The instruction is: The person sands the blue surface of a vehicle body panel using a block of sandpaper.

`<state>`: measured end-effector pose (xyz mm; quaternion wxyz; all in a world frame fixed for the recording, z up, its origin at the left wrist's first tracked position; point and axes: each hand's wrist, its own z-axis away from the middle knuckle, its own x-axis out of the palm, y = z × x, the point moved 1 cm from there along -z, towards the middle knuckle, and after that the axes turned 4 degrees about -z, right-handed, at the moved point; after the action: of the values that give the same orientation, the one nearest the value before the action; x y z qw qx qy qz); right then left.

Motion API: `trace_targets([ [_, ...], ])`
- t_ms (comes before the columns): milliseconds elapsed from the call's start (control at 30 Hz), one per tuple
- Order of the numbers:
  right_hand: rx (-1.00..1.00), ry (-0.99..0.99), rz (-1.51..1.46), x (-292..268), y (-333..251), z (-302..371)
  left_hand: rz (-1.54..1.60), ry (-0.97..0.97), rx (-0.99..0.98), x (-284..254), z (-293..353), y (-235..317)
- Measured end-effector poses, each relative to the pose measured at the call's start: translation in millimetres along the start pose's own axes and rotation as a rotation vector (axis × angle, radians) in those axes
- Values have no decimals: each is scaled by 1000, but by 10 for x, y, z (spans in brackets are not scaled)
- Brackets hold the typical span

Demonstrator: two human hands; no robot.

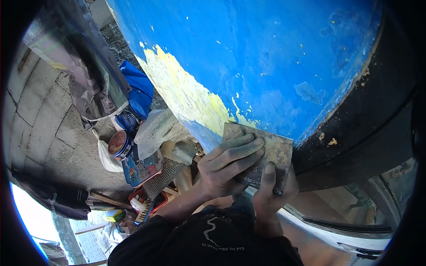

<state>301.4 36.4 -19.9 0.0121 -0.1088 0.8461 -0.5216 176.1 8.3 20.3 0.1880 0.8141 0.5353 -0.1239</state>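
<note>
Both my hands grasp a flat, stained plate (279, 150) a little right of the middle of the frame. My left hand (226, 163) comes in from the lower left, its fingers laid across the left part of the plate, and my right hand (277, 193) grips the lower right part, thumb pressed on the near face. The plate's upper edge lies over the blue curved surface (266, 66) that fills the top of the frame, at the lower end of the pale yellow patch (177, 84) along its left side; from this angle I can't be sure whether the edge touches. A black band (350, 142) curves along the right of the frame, beside the blue. Left of centre, a round tub (117, 142) with reddish-brown inside stands beside a white plastic bag (106, 158), with a blue bag (140, 91) above them. A grey textured sheet (163, 178) slants between the tub and my left forearm (182, 208). Grey paving (42, 113) spreads over the left of the frame, and my black shirt (191, 239) fills the bottom middle
</note>
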Motion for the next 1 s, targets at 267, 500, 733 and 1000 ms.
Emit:
trace_targets([
  [267,20,38,-144,95,-29,-22,-1,-33,69,-75,-28,-52],
  [500,26,84,-311,142,-164,-110,29,-63,71,-51,-8,-23],
  [733,84,38,-166,31,-61,-6,19,-59,11,-51,65,-5],
  [1000,-14,75,-200,49,20,-5,28,-80,0,-32,127,21],
])
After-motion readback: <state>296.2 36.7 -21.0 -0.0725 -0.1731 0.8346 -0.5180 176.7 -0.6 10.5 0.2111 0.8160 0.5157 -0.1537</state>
